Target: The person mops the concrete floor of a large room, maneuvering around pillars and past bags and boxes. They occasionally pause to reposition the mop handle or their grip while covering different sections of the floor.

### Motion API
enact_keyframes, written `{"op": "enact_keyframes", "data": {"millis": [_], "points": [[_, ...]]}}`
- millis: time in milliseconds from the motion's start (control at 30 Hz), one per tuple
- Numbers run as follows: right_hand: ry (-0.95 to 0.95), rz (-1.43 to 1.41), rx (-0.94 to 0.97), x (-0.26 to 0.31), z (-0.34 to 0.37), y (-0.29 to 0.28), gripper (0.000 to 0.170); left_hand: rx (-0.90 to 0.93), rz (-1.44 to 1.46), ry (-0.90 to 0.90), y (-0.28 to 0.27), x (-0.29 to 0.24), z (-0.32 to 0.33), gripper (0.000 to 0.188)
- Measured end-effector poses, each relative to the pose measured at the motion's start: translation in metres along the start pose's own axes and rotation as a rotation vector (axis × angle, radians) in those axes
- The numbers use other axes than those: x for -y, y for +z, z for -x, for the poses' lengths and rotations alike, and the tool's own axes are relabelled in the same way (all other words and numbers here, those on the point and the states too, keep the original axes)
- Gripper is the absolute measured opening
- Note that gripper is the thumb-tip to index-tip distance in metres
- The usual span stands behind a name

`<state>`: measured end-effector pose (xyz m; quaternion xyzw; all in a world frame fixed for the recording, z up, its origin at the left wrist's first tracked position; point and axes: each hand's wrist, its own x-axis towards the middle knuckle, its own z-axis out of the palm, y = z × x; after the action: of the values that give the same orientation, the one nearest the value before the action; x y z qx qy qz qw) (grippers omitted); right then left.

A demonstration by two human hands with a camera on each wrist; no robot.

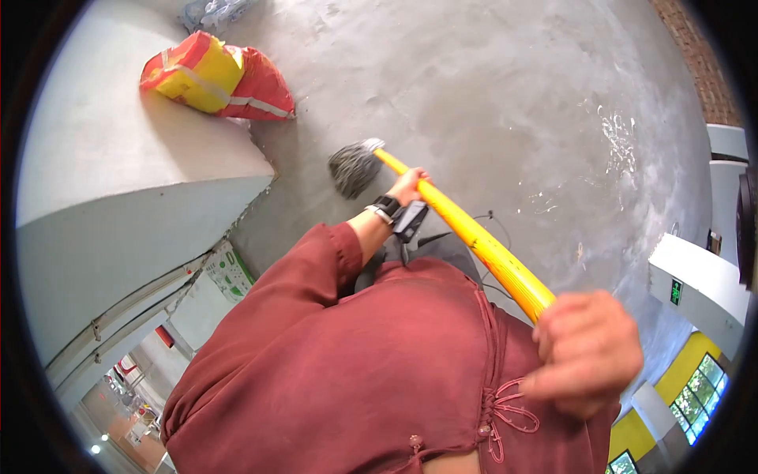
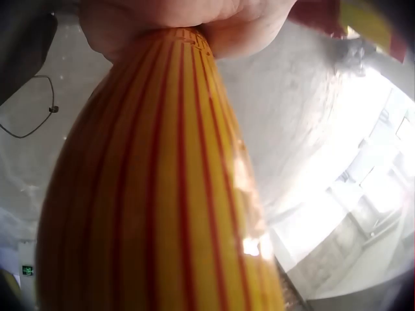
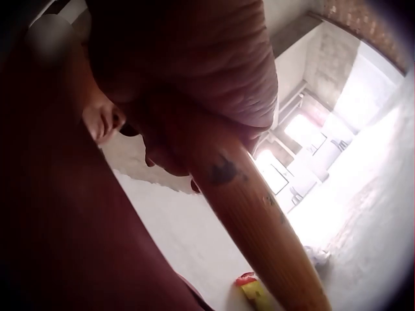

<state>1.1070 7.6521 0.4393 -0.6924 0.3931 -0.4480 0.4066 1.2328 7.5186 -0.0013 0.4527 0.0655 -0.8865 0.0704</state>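
A mop runs diagonally through the head view, its grey string head (image 1: 354, 169) on the concrete floor and its yellow handle (image 1: 482, 241) rising toward the person's right side. Low on the handle, just above the mop head, the left hand (image 1: 407, 186) grips it. The right hand (image 1: 591, 347) is wrapped around the top end, which its fingers hide. In the left wrist view the handle (image 2: 162, 175) shows red lengthwise stripes below the left hand (image 2: 188, 23). Dark worn marks spot the handle (image 3: 249, 207) under the right hand (image 3: 194, 71) in the right wrist view.
A red and yellow sack (image 1: 217, 79) leans by a white wall block (image 1: 142, 182) at the left. A thin dark cable (image 1: 501, 225) lies on the floor (image 1: 505, 87) near the person's feet. At the right stands a white structure with a green exit sign (image 1: 676, 291).
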Motion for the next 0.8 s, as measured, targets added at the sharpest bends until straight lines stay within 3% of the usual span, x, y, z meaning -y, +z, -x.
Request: {"op": "enact_keyframes", "data": {"millis": [67,133,233,367,467,600,633,733,800], "points": [[-0.121,0.061,0.115,0.007,-0.026,-0.016,0.008,0.219,0.047,-0.12,0.052,-0.012,-0.038,0.023],[-0.093,0.161,0.234,0.014,-0.038,-0.032,0.01,0.164,0.18,-0.122,0.119,-0.019,-0.04,0.021],[-0.144,0.095,0.179,0.004,-0.047,-0.067,0.015,0.217,0.242,-0.224,0.185,-0.037,-0.053,0.018],[-0.19,0.178,0.336,-0.034,-0.052,-0.136,0.012,0.234,0.271,-0.125,0.22,-0.063,-0.097,0.017],[-0.248,0.017,0.367,-0.07,-0.065,-0.206,0.01,0.249,0.348,-0.078,0.231,-0.088,-0.129,0.018],[-0.175,-0.164,0.191,-0.123,-0.066,-0.277,0.01,0.178,0.22,0.221,0.212,-0.114,-0.142,0.02],[-0.128,-0.201,0.219,-0.14,-0.072,-0.291,0.008,0.067,0.153,0.291,0.195,-0.124,-0.148,0.021],[-0.102,-0.318,0.061,-0.191,-0.087,-0.309,0.009,-0.083,0.191,0.381,0.157,-0.148,-0.128,0.018],[0.042,-0.256,0.047,-0.217,-0.097,-0.324,0.011,-0.199,0.265,0.354,0.121,-0.168,-0.121,0.017]]}}
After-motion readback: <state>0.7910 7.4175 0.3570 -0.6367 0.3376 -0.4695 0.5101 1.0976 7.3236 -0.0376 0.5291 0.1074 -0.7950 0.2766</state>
